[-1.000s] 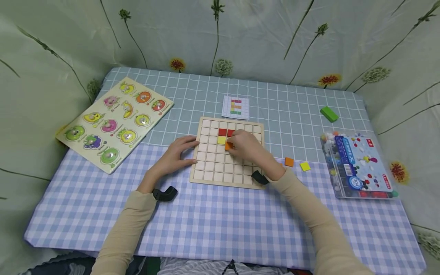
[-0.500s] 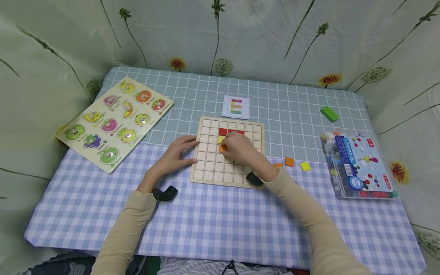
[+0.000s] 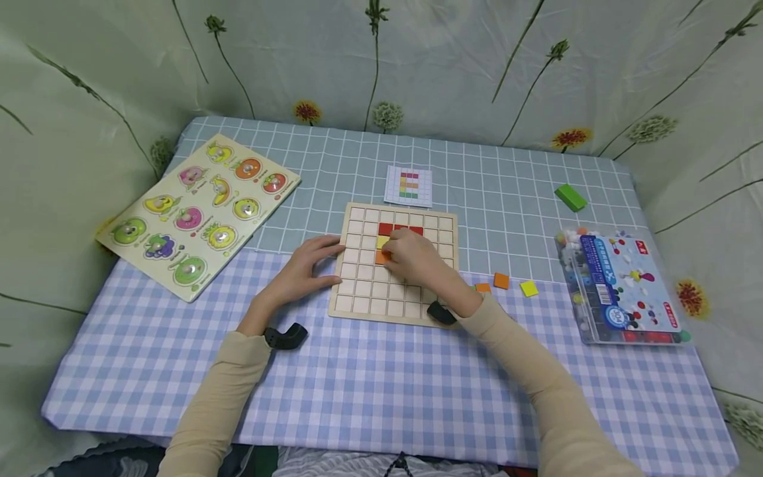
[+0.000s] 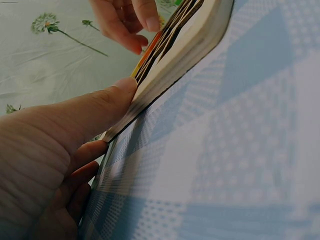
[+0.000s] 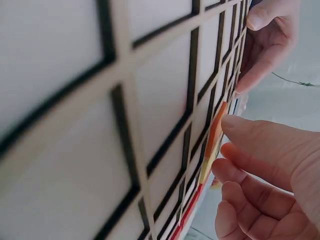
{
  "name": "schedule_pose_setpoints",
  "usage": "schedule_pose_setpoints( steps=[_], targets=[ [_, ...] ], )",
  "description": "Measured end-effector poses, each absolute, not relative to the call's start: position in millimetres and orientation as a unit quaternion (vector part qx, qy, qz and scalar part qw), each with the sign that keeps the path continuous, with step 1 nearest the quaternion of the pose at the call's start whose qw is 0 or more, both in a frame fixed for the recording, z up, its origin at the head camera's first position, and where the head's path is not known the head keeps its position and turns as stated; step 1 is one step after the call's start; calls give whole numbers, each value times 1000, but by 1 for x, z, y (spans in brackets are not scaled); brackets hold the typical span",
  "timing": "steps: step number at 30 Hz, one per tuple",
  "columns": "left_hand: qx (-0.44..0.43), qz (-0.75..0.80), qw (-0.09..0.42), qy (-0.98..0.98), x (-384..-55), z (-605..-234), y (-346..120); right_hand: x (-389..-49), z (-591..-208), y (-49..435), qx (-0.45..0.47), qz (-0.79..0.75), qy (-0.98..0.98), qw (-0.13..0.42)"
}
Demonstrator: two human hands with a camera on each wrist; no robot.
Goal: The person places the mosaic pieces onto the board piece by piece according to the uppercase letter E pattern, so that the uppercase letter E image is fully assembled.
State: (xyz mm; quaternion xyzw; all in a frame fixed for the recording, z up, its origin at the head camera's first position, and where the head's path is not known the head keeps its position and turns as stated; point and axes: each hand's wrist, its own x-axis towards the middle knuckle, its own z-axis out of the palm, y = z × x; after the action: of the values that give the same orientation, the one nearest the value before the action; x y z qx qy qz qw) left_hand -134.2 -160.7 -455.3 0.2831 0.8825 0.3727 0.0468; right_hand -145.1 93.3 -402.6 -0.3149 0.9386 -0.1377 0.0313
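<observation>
One orange square tile point(image 3: 381, 257) touches the right hand point(image 3: 415, 256), pinch unclear; left of that grip, the relaxed left hand point(image 3: 303, 268) touches the wooden grid board point(image 3: 361, 289)

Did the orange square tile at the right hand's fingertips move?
Yes: the orange square tile moved left on the pale wooden grid board, to just below the yellow square tile.
</observation>
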Motion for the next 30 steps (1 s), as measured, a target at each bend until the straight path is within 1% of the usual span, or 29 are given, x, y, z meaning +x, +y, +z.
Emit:
schedule_pose_setpoints(
  steps=[5, 11, 14, 17, 25, 30],
  targets=[
    [285, 362, 43, 887, -134, -457, -161, -138, -401, 108, -315, -136, 939, 6],
    [295, 370, 26, 881, -133, -458, -160, -128, -396, 131, -298, -143, 944, -14],
    [303, 374, 10, 876, -133, -458, -160, -123, -395, 143, -287, -137, 948, -19],
    [305, 375, 5, 875, -132, -458, -161, -118, -394, 155, -276, -138, 951, -17],
    [292, 363, 34, 884, -134, -457, -161, -102, -394, 187, -239, -135, 961, -19],
    [287, 360, 42, 887, -134, -456, -161, -94, -397, 207, -212, -117, 970, -8]
  ],
)
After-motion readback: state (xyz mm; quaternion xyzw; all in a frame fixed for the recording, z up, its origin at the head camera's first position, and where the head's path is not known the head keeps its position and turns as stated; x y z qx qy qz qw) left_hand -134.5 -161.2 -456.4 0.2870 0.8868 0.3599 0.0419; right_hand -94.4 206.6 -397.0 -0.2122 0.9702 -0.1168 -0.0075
